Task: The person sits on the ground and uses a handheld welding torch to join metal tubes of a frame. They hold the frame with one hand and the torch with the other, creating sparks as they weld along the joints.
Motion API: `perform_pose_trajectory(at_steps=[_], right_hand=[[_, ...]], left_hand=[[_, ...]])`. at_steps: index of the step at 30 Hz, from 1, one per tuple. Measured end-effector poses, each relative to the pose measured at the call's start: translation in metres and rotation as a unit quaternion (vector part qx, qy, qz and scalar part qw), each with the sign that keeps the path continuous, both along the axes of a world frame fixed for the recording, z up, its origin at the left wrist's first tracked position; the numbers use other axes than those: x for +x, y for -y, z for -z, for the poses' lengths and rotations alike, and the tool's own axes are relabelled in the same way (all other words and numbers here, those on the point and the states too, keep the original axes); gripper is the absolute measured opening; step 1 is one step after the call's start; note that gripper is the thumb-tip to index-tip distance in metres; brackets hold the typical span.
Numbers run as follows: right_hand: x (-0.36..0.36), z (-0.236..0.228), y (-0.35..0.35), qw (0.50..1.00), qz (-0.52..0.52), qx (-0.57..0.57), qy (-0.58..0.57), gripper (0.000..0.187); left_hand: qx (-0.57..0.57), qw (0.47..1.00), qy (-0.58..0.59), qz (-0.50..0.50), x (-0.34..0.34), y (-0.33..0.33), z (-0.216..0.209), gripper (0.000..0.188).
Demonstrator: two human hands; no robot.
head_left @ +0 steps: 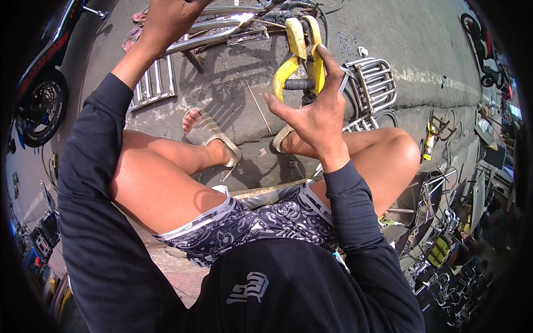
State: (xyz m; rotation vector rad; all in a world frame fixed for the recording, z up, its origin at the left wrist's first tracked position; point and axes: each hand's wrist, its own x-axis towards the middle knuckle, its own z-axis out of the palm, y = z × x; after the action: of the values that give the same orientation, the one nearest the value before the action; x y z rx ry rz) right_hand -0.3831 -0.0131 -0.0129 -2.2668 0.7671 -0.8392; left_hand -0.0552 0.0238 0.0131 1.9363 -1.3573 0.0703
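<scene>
My right hand (pixel 319 117) is raised over my right shin, thumb and forefinger spread wide in a C shape; its other fingers are mostly hidden. Behind it in the picture is a yellow tool (pixel 285 75) with curved arms and a black ribbed grip (pixel 298 84). The forefinger overlaps one yellow arm, but I cannot tell whether they touch. My left hand (pixel 176 21) reaches up to the top edge, where its fingers are cut off. Bent chrome tubing (pixel 214 39) shows beside that hand, and whether it is touched cannot be seen.
A barred metal rack (pixel 373 84) lies right of the yellow tool, another (pixel 154 83) below the tubing. A thin rod (pixel 258 106) lies between my feet. Parked motorcycles (pixel 41 108) stand left and far right. Metal parts (pixel 444 288) crowd the lower right.
</scene>
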Motion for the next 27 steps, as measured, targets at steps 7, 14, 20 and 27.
perform_pose_trajectory(at_steps=[7, 14, 20, 27], right_hand=[[0.002, 0.001, 0.001, 1.0, -0.001, -0.01, -0.001, 0.113], [0.002, 0.002, 0.0, 1.0, 0.001, 0.002, 0.008, 0.114], [0.003, 0.004, -0.002, 1.0, 0.003, 0.006, 0.029, 0.115], [0.002, 0.002, -0.002, 1.0, 0.004, 0.003, 0.017, 0.115]], left_hand=[[-0.049, 0.998, 0.017, 0.024, -0.001, 0.001, -0.001, 0.048], [-0.002, 0.999, -0.036, 0.017, -0.002, 0.0, -0.004, 0.044], [-0.021, 0.999, -0.049, 0.002, 0.002, 0.006, -0.006, 0.044], [-0.046, 0.999, -0.005, -0.002, 0.012, 0.009, -0.005, 0.05]])
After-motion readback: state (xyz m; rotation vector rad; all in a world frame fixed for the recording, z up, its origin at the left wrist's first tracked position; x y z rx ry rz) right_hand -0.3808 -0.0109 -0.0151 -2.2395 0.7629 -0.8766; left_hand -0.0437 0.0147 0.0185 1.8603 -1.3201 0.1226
